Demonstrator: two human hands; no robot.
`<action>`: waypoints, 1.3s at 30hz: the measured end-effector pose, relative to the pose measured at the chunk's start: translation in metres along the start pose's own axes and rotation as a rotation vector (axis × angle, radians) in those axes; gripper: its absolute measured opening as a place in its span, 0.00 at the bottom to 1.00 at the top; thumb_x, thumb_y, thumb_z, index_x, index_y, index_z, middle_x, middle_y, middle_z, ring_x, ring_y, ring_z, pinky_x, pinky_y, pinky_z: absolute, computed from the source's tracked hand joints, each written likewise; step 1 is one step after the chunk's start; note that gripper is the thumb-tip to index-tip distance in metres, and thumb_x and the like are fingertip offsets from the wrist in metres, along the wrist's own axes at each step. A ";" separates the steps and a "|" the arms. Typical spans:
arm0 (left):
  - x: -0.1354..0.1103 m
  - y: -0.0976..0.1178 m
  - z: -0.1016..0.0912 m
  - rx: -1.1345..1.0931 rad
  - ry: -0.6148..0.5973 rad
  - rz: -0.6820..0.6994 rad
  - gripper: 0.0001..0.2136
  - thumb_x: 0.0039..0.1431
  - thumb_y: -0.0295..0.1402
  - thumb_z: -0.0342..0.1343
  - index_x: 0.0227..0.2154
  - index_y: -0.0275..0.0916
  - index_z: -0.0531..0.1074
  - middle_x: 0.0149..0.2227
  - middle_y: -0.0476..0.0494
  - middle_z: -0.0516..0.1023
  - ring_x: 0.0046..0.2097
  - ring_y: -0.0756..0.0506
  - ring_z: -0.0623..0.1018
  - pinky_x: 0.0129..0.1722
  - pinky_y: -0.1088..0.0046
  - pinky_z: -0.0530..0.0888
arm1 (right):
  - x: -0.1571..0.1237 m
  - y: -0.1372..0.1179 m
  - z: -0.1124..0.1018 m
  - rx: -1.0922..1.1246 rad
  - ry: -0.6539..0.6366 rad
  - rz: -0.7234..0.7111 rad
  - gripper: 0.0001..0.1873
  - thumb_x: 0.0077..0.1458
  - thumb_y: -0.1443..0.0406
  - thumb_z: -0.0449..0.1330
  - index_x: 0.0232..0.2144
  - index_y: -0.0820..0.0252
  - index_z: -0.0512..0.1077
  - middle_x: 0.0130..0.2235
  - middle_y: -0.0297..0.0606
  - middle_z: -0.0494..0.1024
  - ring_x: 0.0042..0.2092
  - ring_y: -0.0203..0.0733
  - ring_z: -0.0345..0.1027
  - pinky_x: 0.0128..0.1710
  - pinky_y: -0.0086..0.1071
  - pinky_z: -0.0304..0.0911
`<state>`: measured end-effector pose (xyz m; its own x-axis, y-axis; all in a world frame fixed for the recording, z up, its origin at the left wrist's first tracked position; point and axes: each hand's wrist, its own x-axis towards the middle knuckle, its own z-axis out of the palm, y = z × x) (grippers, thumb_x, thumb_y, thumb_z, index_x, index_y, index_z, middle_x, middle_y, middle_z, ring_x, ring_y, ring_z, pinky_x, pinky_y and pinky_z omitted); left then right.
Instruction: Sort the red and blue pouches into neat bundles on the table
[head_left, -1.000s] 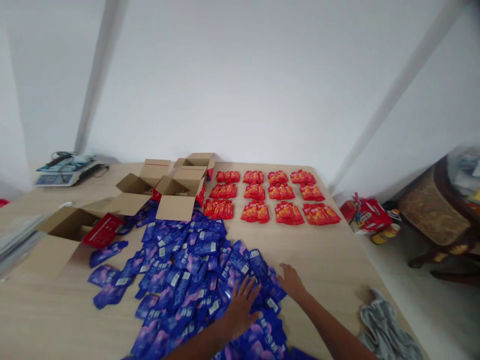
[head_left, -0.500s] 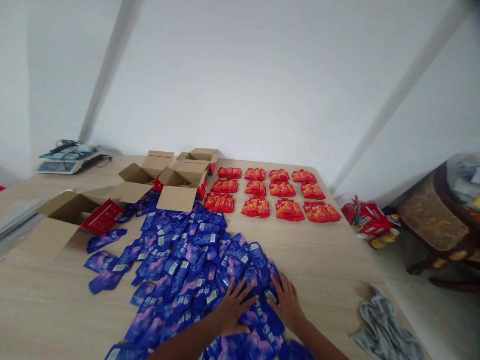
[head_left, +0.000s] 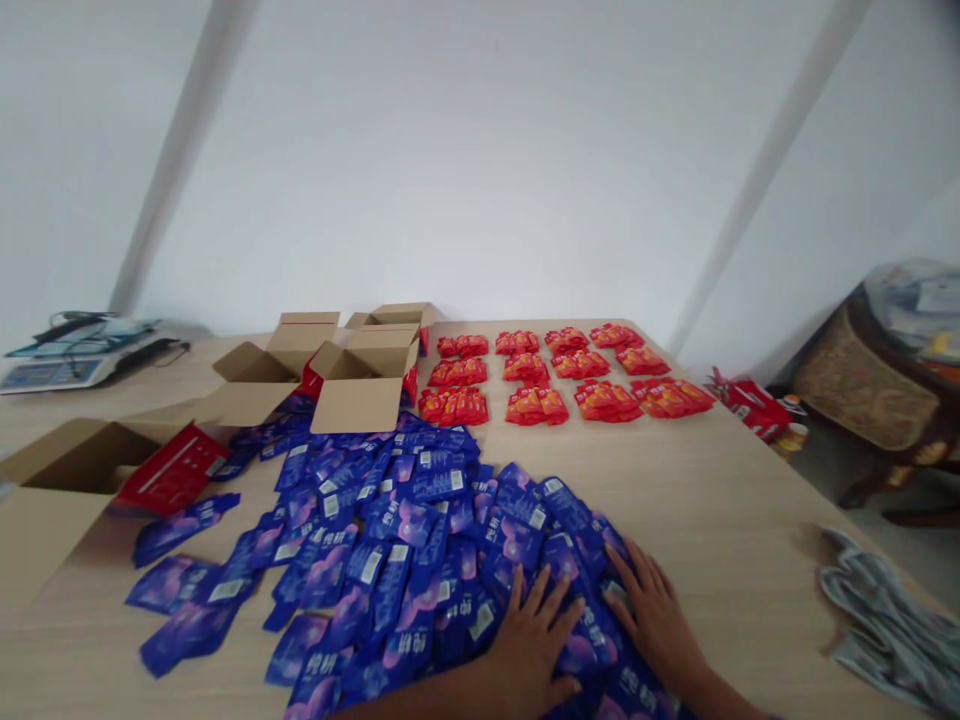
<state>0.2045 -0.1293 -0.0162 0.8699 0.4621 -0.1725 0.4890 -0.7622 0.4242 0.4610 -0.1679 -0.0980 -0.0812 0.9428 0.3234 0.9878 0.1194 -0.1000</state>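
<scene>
A big heap of blue-purple sachets (head_left: 390, 530) covers the near middle of the wooden table (head_left: 735, 520). My left hand (head_left: 536, 640) lies flat on the heap's near right part, fingers spread. My right hand (head_left: 660, 620) rests beside it at the heap's right edge, fingers stretched out on the sachets. Neither hand holds anything. Farther back, red-orange sachets (head_left: 562, 375) lie in neat small stacks set in rows.
Open cardboard boxes (head_left: 352, 375) stand at the back left, another box (head_left: 60, 480) at the left edge with a red flap. A scale (head_left: 75, 350) sits far left. A grey cloth (head_left: 885, 620) lies at the right table edge. A wooden chair (head_left: 877, 400) stands right.
Both hands have drawn back toward me over the blue heap and come closer together; the right hand has gone from bare table onto the sachets. The view has shifted left.
</scene>
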 end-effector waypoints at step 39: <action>-0.132 0.003 0.051 0.270 0.119 0.400 0.34 0.56 0.51 0.48 0.63 0.48 0.43 0.66 0.40 0.43 0.64 0.30 0.46 0.57 0.38 0.45 | -0.169 0.039 -0.005 -0.216 0.207 0.243 0.33 0.54 0.46 0.43 0.54 0.58 0.63 0.58 0.50 0.62 0.61 0.60 0.48 0.52 0.53 0.56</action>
<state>0.0939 -0.2156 -0.0373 0.9871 0.1462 0.0656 0.1317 -0.9733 0.1881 0.5135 -0.3245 -0.1521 0.1655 0.8502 0.4999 0.9820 -0.1891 -0.0035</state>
